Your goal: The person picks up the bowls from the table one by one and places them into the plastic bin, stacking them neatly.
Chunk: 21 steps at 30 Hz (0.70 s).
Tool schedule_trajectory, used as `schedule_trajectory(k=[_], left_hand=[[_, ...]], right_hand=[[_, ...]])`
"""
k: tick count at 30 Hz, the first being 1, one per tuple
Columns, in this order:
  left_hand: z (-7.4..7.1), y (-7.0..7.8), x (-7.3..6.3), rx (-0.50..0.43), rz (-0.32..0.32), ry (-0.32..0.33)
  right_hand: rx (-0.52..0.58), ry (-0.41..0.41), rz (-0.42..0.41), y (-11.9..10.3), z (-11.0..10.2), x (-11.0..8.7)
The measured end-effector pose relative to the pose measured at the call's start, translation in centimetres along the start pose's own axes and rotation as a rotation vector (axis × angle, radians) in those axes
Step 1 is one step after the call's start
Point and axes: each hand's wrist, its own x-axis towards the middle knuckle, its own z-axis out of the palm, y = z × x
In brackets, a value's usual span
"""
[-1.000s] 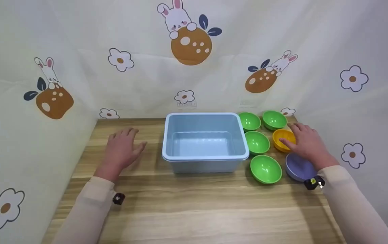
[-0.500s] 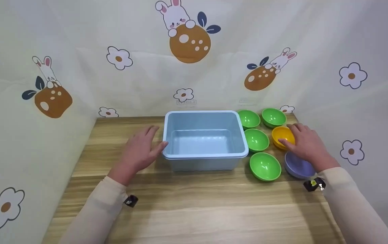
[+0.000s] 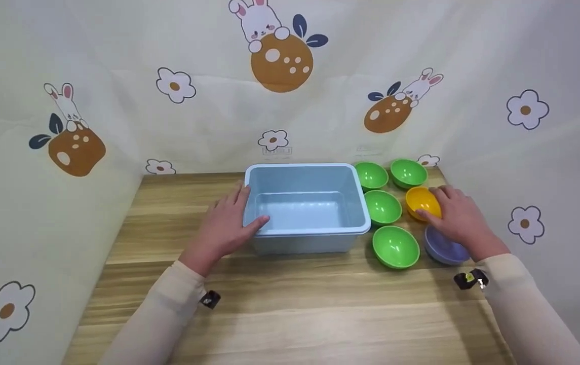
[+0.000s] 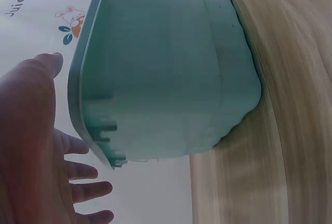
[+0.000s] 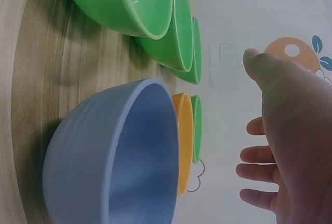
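A light blue plastic bin (image 3: 300, 244) stands on the wooden table. At its left rim is my left hand (image 3: 226, 225), fingers and thumb spread. The left wrist view shows this hand (image 4: 31, 130) above the rim of the bin (image 4: 155, 68), not curled round it; whether it touches is unclear. Over on the right, my right hand (image 3: 459, 215) hovers above the orange bowl (image 3: 421, 203) and the purple bowl (image 3: 444, 247). In the right wrist view the hand (image 5: 295, 130) is apart from the purple bowl (image 5: 78, 156) and holds nothing.
Green bowls stand in a column along the bin's right side: a front one (image 3: 396, 247), a middle one (image 3: 383, 208) and a back one (image 3: 372, 176). Another green bowl (image 3: 409, 173) is at the back right. Printed cloth walls (image 3: 208, 126) enclose the wooden table (image 3: 320, 314).
My left hand has moved right, from beside the bin to its left rim. The right hand has barely moved over the orange bowl. Bin and bowls stay put.
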Motion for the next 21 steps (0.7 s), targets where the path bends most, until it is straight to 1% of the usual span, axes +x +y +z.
schedule_trajectory(k=[4,9,15,21], left_hand=[[0.4,0.6,0.2,0.004,-0.002,-0.018],[0.8,1.0,0.4,0.010,-0.011,-0.028],[1.2,0.8,0.4,0.017,-0.015,-0.041],[1.4,0.8,0.4,0.015,-0.026,-0.038]], right_hand=[[0.001,-0.006,0.012,0.1,0.0,-0.5],[0.007,-0.001,0.019,0.2,-0.1,-1.0],[0.008,0.005,0.031,0.5,-0.1,-1.6],[-0.003,-0.020,0.052,0.9,0.2,-2.4]])
